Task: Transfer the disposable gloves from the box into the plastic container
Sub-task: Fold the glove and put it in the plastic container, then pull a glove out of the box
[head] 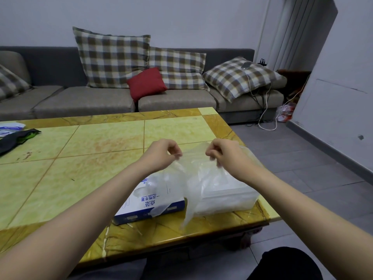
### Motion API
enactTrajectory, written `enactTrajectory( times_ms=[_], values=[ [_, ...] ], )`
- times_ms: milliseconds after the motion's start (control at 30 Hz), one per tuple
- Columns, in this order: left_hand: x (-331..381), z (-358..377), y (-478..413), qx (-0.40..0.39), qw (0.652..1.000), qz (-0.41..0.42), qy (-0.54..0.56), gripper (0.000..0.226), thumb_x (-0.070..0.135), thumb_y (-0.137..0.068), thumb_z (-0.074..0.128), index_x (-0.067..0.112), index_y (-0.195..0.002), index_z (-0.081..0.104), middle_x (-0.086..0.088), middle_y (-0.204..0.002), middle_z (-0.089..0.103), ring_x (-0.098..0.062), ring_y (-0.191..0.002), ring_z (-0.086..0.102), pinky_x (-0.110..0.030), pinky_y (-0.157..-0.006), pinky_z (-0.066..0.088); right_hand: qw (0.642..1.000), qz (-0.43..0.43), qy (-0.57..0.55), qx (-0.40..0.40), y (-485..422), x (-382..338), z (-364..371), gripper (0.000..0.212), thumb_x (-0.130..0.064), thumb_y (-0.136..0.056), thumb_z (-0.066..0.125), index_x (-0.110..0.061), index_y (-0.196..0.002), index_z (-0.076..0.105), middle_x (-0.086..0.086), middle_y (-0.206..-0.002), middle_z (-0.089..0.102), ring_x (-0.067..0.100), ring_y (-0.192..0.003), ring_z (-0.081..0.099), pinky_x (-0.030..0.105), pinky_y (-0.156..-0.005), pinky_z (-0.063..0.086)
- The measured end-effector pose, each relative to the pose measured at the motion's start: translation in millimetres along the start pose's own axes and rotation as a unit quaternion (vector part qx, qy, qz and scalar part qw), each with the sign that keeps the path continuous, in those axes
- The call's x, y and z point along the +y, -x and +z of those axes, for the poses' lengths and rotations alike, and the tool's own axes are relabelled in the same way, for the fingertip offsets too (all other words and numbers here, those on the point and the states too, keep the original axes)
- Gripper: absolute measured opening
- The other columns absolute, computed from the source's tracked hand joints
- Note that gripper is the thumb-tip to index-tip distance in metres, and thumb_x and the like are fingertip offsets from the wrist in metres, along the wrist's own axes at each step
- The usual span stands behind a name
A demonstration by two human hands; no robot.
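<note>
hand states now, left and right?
left hand: closed, pinching the top edge of the clear glove.
right hand: closed, pinching the same glove's top edge.

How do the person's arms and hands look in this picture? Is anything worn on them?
Both arms are bare up to the edge of the picture: no sleeve shows on the left forearm or the right forearm. The left hand and the right hand wear no glove, and no ring, watch or bracelet is visible.
</note>
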State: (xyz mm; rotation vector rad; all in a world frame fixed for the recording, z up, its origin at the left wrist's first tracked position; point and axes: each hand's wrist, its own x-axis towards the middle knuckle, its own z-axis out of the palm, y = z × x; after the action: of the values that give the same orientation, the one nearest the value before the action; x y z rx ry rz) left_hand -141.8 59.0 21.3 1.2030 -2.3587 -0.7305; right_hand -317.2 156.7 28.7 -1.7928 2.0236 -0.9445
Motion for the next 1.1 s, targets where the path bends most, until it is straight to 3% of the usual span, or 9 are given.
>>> enactTrajectory(
  times_ms=[167, 233, 367, 533, 633, 767, 833, 967, 1100],
  values=[
    [3, -8, -2, 0.103, 0.992, 0.004, -0.078, 0.034, -0.003, -0.082, 0.05, 0.015, -0.111, 0.055, -0.004, -0.109, 0.047, -0.024, -0.108, 0.047, -0.037, -0.092, 0.042, 0.999, 0.015, 0.024, 0.034, -5, -2, -11, 0.016, -0.012, -0.096, 0.051, -0.002, -0.088, 0.059, 0.005, -0.078, 0.059, 0.011, -0.052, 0.052, 0.013, -0.044, 0.046],
    [25, -7, 8, 0.071, 0.995, 0.065, -0.041, 0.026, 0.015, -0.085, 0.06, 0.018, -0.11, 0.053, 0.001, -0.103, 0.047, -0.021, -0.102, 0.05, -0.032, -0.088, 0.041, 0.999, 0.024, 0.021, 0.044, -9, -8, -13, 0.015, -0.013, -0.096, 0.05, -0.002, -0.091, 0.059, 0.005, -0.079, 0.059, 0.016, -0.056, 0.056, 0.027, -0.05, 0.055],
    [62, 10, 27, -0.049, 0.99, 0.087, -0.098, 0.066, 0.054, -0.075, 0.068, 0.023, -0.126, 0.04, 0.009, -0.109, 0.044, -0.01, -0.101, 0.044, -0.034, -0.094, 0.037, 0.997, 0.042, -0.011, 0.056, -18, -23, -13, 0.013, -0.014, -0.095, 0.05, -0.005, -0.1, 0.057, 0.006, -0.082, 0.06, 0.015, -0.055, 0.059, 0.034, -0.057, 0.058],
    [46, 11, 12, 0.092, 0.994, 0.062, 0.0, 0.005, 0.021, -0.091, 0.053, 0.018, -0.091, 0.05, -0.001, -0.094, 0.065, -0.022, -0.091, 0.059, -0.04, -0.081, 0.048, 0.987, 0.044, -0.123, 0.097, -18, -34, -9, 0.018, -0.023, -0.098, 0.048, -0.01, -0.11, 0.045, 0.001, -0.079, 0.06, 0.01, -0.063, 0.059, 0.026, -0.06, 0.055],
    [43, 3, 3, 0.143, 0.988, 0.024, 0.055, 0.008, 0.018, -0.089, 0.051, 0.012, -0.085, 0.055, -0.001, -0.082, 0.066, -0.022, -0.081, 0.058, -0.036, -0.072, 0.045, 0.982, 0.022, -0.168, 0.079, -3, -29, 0, 0.032, -0.031, -0.091, 0.059, -0.014, -0.111, 0.04, -0.003, -0.089, 0.059, 0.011, -0.08, 0.059, 0.025, -0.075, 0.051],
    [51, 2, -7, 0.154, 0.984, 0.007, 0.088, 0.006, 0.015, -0.087, 0.053, 0.012, -0.084, 0.056, 0.003, -0.077, 0.065, -0.017, -0.077, 0.056, -0.029, -0.065, 0.041, 0.996, -0.018, -0.073, -0.056, 19, -24, 31, 0.085, -0.038, -0.076, 0.076, -0.01, -0.136, 0.024, -0.005, -0.123, 0.037, 0.009, -0.116, 0.042, 0.022, -0.094, 0.039],
    [58, 5, -9, 0.151, 0.984, 0.008, 0.094, 0.007, 0.015, -0.087, 0.054, 0.009, -0.084, 0.056, 0.0, -0.079, 0.066, -0.02, -0.078, 0.057, -0.029, -0.064, 0.041, 0.996, -0.015, -0.089, -0.018, 15, -22, 43, 0.076, -0.024, -0.079, 0.075, -0.008, -0.133, 0.023, -0.001, -0.12, 0.038, 0.014, -0.112, 0.043, 0.02, -0.085, 0.04],
    [73, 5, -17, 0.137, 0.978, 0.027, 0.153, 0.009, 0.013, -0.083, 0.055, 0.011, -0.074, 0.053, -0.005, -0.081, 0.07, -0.024, -0.085, 0.063, -0.037, -0.076, 0.048, 0.985, 0.049, -0.135, 0.099, -6, -8, 32, 0.034, 0.003, -0.086, 0.054, -0.011, -0.109, 0.033, -0.005, -0.083, 0.046, 0.021, -0.083, 0.05, 0.028, -0.061, 0.036],
    [89, -6, -27, 0.164, 0.964, 0.06, 0.199, 0.016, 0.016, -0.084, 0.056, 0.0, -0.083, 0.055, -0.013, -0.082, 0.069, -0.031, -0.081, 0.064, -0.046, -0.079, 0.051, 0.977, 0.061, -0.05, 0.197, -17, 8, -5, 0.028, 0.006, -0.087, 0.048, -0.013, -0.105, 0.038, 0.002, -0.092, 0.05, 0.021, -0.082, 0.048, 0.027, -0.057, 0.031]
  ],
)
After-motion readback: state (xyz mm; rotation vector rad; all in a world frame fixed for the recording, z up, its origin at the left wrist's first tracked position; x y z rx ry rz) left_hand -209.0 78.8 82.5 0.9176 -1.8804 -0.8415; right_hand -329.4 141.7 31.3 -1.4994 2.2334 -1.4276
